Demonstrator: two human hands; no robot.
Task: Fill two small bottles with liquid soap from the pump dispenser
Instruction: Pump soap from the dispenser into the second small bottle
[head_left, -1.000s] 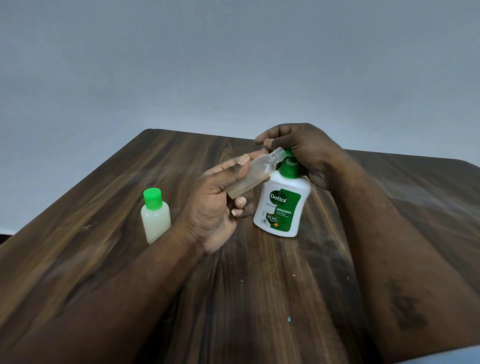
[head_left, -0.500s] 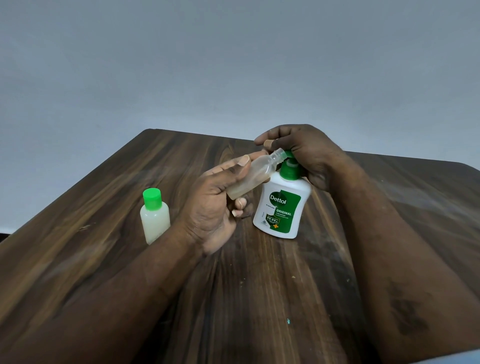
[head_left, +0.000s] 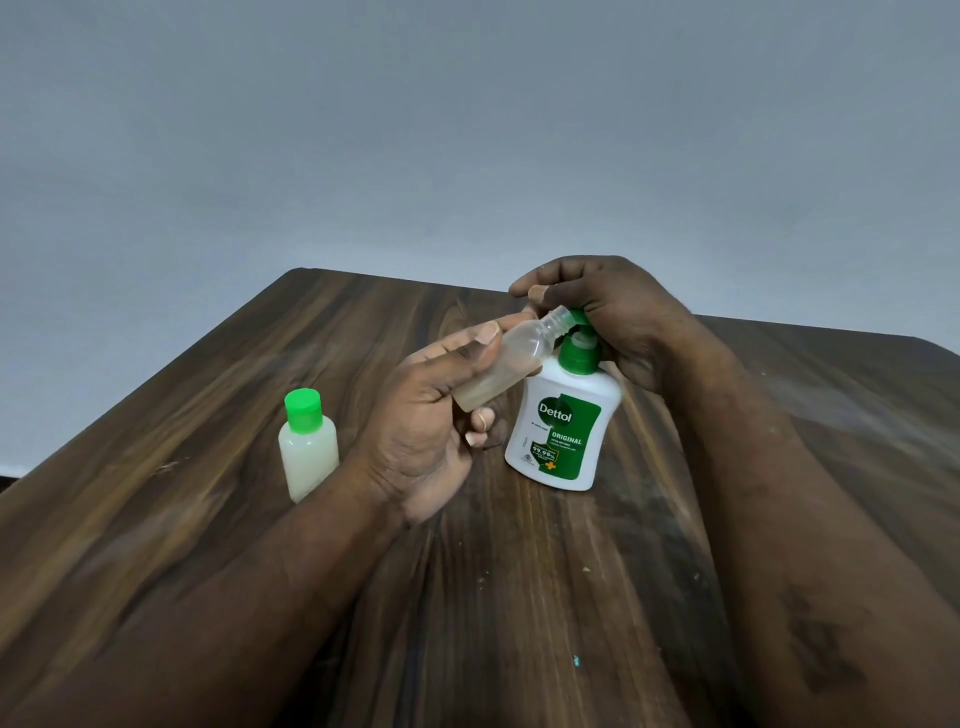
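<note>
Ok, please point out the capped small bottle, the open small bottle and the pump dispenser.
capped small bottle (head_left: 309, 457): head view, on its pale filled body.
open small bottle (head_left: 519, 357): head view, on its clear shoulder.
pump dispenser (head_left: 566, 439): head view, on its green label.

On the pump dispenser (head_left: 563, 431) we read "Dettol", "ORIGINAL" and "99.99%"; its smaller print defeats us.

Layout on the surface

Dispenser (head_left: 563, 431) stands on the surface (head_left: 519, 597); capped bottle (head_left: 307, 452) stands well to its left; between them the left hand (head_left: 431, 421) holds the open bottle (head_left: 511, 364) tilted, mouth at the spout; right hand (head_left: 623, 317) sits atop the dispenser.
</note>
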